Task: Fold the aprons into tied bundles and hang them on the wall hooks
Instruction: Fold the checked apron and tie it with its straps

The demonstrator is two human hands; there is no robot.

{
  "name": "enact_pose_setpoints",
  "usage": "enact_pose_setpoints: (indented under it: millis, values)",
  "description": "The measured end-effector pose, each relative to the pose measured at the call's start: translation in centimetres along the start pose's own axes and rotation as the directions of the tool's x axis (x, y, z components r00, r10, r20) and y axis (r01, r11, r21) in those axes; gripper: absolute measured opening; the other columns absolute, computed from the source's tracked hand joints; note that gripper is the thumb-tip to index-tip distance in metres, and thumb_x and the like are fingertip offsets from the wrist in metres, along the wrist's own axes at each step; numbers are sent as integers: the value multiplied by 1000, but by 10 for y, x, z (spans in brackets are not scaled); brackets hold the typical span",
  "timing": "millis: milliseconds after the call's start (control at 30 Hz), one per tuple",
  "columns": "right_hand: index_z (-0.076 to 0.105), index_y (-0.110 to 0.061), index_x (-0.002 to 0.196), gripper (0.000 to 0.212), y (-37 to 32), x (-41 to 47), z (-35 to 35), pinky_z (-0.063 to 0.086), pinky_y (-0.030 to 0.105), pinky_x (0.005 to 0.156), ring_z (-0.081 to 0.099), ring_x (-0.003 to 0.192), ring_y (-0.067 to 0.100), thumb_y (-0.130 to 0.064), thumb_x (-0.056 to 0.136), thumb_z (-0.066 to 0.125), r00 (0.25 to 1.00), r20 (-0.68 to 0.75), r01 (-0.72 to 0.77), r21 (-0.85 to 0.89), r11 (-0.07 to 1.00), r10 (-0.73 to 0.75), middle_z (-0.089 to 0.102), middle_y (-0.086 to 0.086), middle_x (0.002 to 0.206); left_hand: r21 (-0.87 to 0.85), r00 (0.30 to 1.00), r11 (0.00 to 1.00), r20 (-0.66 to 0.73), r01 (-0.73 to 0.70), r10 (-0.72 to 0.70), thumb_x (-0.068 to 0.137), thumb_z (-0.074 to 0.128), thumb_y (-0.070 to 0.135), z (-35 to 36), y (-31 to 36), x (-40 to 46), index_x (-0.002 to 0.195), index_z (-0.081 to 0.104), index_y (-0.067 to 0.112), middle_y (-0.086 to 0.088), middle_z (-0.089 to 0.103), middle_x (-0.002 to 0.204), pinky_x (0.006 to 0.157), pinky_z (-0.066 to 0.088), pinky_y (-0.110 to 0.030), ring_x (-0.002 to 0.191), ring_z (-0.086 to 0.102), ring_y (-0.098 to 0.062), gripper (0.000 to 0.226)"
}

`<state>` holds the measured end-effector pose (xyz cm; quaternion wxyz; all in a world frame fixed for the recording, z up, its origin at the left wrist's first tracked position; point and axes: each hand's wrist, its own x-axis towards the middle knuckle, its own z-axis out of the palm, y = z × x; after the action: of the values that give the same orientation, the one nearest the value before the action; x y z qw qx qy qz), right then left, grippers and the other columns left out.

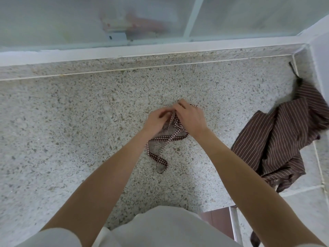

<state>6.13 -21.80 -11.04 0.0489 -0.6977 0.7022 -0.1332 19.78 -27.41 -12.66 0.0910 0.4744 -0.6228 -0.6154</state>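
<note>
Both bare arms reach out straight ahead over the speckled stone bench (pixel 71 113), and the two hands meet in the middle of it. The left hand (pixel 157 120) has its fingers curled, and its grip pinches the checked strap (pixel 166 146) near the top. The right hand (pixel 191 118) lies palm down with its fingers bent over the same strap, so its grip holds it too. The fingertips of both hands touch each other.

The strap is red and white checks. It hangs down from between the two hands, crosses itself, and ends in a loop lying on the bench just below the wrists, nearer the person. The rest of that checked apron is hidden under the hands.

A brown striped apron (pixel 277 138) lies crumpled on the right side of the bench, well apart from the hands. Behind the bench is a frosted window (pixel 53 20).
</note>
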Motion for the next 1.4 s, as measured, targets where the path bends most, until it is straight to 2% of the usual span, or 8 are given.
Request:
enact_pose_setpoints:
  millis: [167,267,500,667,900,1133,1300,1400]
  values:
    - [68,-12,92,15,3,-4,-3,47,23,51,57,71,16,-10,86,54,993,-79,-69,253,965,92,58,8,97,-109,995,994,95,31,-21,85,66,16,-13,5,5,101,68,18,7,66,88,80,51,-21,79,62,-6,16]
    - [67,-10,87,11,7,-10,1,48,24,60,56,76,17,-2,80,62,985,-97,-102,334,937,141,56,10,96,-49,993,999,121,-4,10,82,70,18,-19,6,11,94,69,17,4,68,87,88,52,-33,83,64,-12,11]
    - [71,-11,86,11,10,-16,7,38,6,71,46,81,3,-11,79,62,965,-105,-165,465,870,239,54,7,91,86,969,995,244,-53,30,90,60,21,-24,12,16,99,65,18,10,64,92,90,46,-30,88,60,-9,11]
    - [72,-12,84,14,9,-14,10,40,8,67,48,79,4,-4,74,67,959,-96,-193,473,860,268,56,6,90,241,979,962,187,-126,81,97,46,20,-19,15,15,98,54,17,12,53,78,57,35,-5,66,47,0,8]
    - [74,-14,85,10,8,-11,15,44,14,68,52,77,7,-11,75,77,983,-42,-130,520,844,178,59,5,89,216,992,969,-14,-120,126,92,56,25,-20,9,19,96,64,19,9,65,88,65,38,-9,78,57,-3,11]
    - [74,-13,86,10,10,-10,11,50,35,74,56,87,22,-11,76,72,990,-22,-110,483,869,138,59,8,94,414,944,855,29,-311,329,90,59,29,-30,13,22,98,68,21,13,63,86,69,37,-12,75,53,1,15]
    - [74,-21,81,10,7,-8,15,29,43,101,45,119,24,-19,72,74,969,68,-242,437,866,236,60,4,121,655,928,657,245,-372,282,96,44,41,-37,17,26,97,53,26,9,56,66,49,31,-20,55,51,-9,18]
    - [73,-11,79,7,5,-9,8,36,23,102,56,105,13,-14,74,77,962,207,-269,603,751,177,65,1,112,746,938,575,213,-337,275,94,42,47,-48,18,26,71,50,30,13,47,55,48,27,-20,49,42,-2,29]
